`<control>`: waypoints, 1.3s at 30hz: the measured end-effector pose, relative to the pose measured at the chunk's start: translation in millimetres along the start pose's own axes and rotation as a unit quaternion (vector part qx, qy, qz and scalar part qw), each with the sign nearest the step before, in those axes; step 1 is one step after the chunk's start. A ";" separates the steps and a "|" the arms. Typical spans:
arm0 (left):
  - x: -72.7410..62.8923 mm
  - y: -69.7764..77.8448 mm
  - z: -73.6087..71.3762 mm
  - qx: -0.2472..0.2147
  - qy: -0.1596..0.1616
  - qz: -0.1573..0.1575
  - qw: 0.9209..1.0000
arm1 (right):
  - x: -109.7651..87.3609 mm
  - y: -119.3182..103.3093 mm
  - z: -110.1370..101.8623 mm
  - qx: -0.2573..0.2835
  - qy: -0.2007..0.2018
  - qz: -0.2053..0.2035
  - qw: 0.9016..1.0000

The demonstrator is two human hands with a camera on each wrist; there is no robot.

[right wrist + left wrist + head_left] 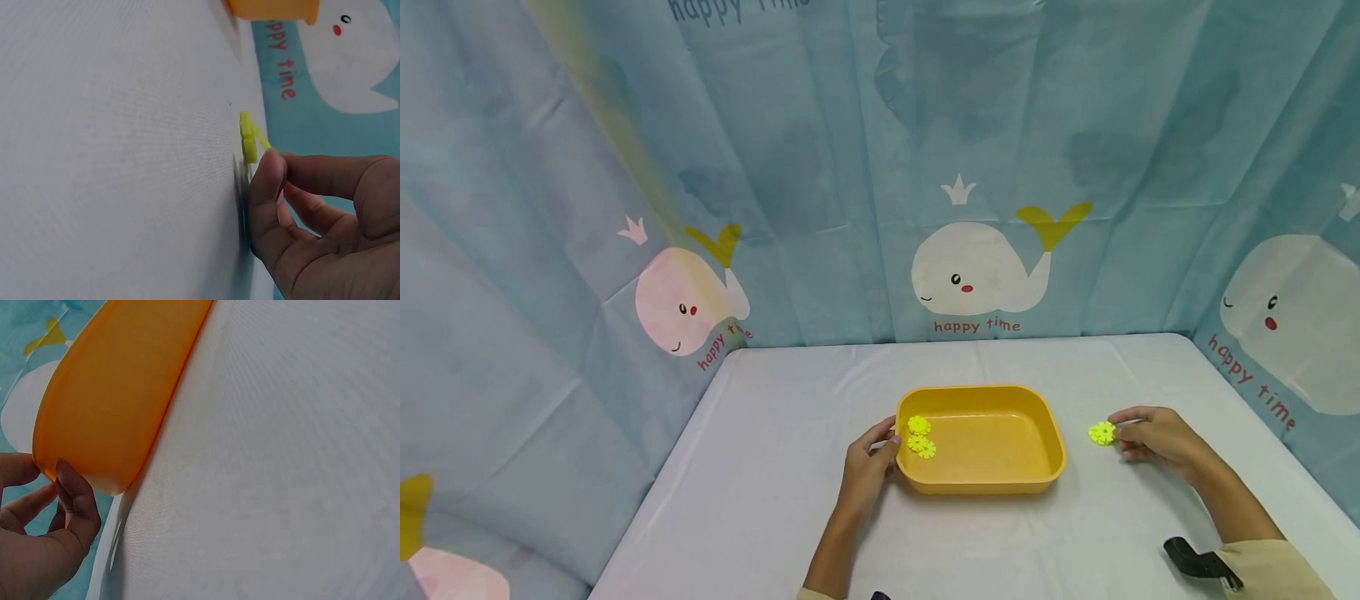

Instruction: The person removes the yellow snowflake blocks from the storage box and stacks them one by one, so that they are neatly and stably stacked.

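A yellow plastic tray [992, 486] stands on the table, with several bright yellow flower-shaped discs [919, 426] at the left end inside it. My left hand [867, 471] grips that left end; in the left wrist view its thumb and fingers [76, 487] meet the tray's rounded corner [106, 425]. To the right of the tray, my right hand [1161, 437] pinches a flower-shaped disc [260, 135] between thumb and index finger. That disc is tilted, with its far edge against more yellow disc [249, 147] low at the table surface.
White cloth covers the table [775, 467]. Behind and beside it hangs a blue curtain [835, 275] printed with whales. A black strap end [1195, 560] sticks out at the right sleeve [1273, 571].
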State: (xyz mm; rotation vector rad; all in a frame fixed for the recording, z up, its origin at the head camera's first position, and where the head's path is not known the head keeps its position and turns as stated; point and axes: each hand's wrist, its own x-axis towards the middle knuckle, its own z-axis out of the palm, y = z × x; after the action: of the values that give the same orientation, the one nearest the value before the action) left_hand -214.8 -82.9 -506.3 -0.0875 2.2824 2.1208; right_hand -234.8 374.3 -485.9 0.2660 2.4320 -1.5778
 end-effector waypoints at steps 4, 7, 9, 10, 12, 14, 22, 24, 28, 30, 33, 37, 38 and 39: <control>0.1 0.2 0.2 0.004 0.002 0.003 1.000 | 0.4 1.1 -0.2 -0.005 0.002 0.002 1.000; 0.3 0.4 0.4 0.006 0.003 0.004 1.000 | 0.0 1.0 0.0 -0.008 0.002 0.002 1.000; -0.1 1.2 0.4 0.006 0.004 0.001 1.000 | -0.3 1.0 0.3 -0.009 0.001 0.005 1.000; -0.1 1.2 0.4 0.006 0.003 0.001 1.000 | -0.4 1.0 0.4 -0.008 0.001 0.007 1.000; -0.3 1.3 0.4 0.006 0.003 0.000 1.000 | -0.4 1.2 0.6 -0.009 0.000 0.008 1.000; -0.1 0.9 0.3 0.006 0.002 -0.001 1.000 | -0.5 1.2 0.3 -0.010 -0.002 0.008 1.000; 2.4 -1.1 -0.4 0.003 0.000 -0.001 1.000 | -0.2 0.8 0.1 -0.014 -0.005 0.007 1.000; 3.0 -1.5 -0.7 0.001 -0.002 0.001 1.000 | 0.0 1.2 0.3 -0.015 -0.005 0.006 1.000; 3.2 -1.6 -1.2 0.000 -0.004 0.003 1.000 | 0.2 1.1 0.7 -0.020 -0.004 0.006 1.000; 2.6 -1.6 -1.3 -0.001 -0.005 0.003 1.000 | 0.2 0.3 0.9 -0.024 -0.001 0.008 1.000; 1.6 -1.9 -1.2 -0.003 -0.007 0.004 1.000 | -0.3 -1.0 1.9 -0.039 0.008 0.007 0.999; 0.7 -2.2 -0.8 -0.003 -0.007 0.004 1.000 | -3.7 -5.5 3.6 -0.072 0.028 0.002 0.997; 0.7 -2.2 -0.8 -0.004 -0.007 0.005 1.000 | -4.8 -7.5 3.8 -0.082 0.033 0.000 0.996; 0.5 -2.0 -0.8 -0.005 -0.007 0.004 1.000 | -5.9 -10.1 3.7 -0.092 0.037 -0.003 0.995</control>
State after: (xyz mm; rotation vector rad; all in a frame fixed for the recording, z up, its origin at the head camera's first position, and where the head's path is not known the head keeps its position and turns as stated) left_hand -215.2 -83.8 -508.2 -0.0635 2.2679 2.1287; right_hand -231.6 366.7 -476.9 0.2889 2.6154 -1.3577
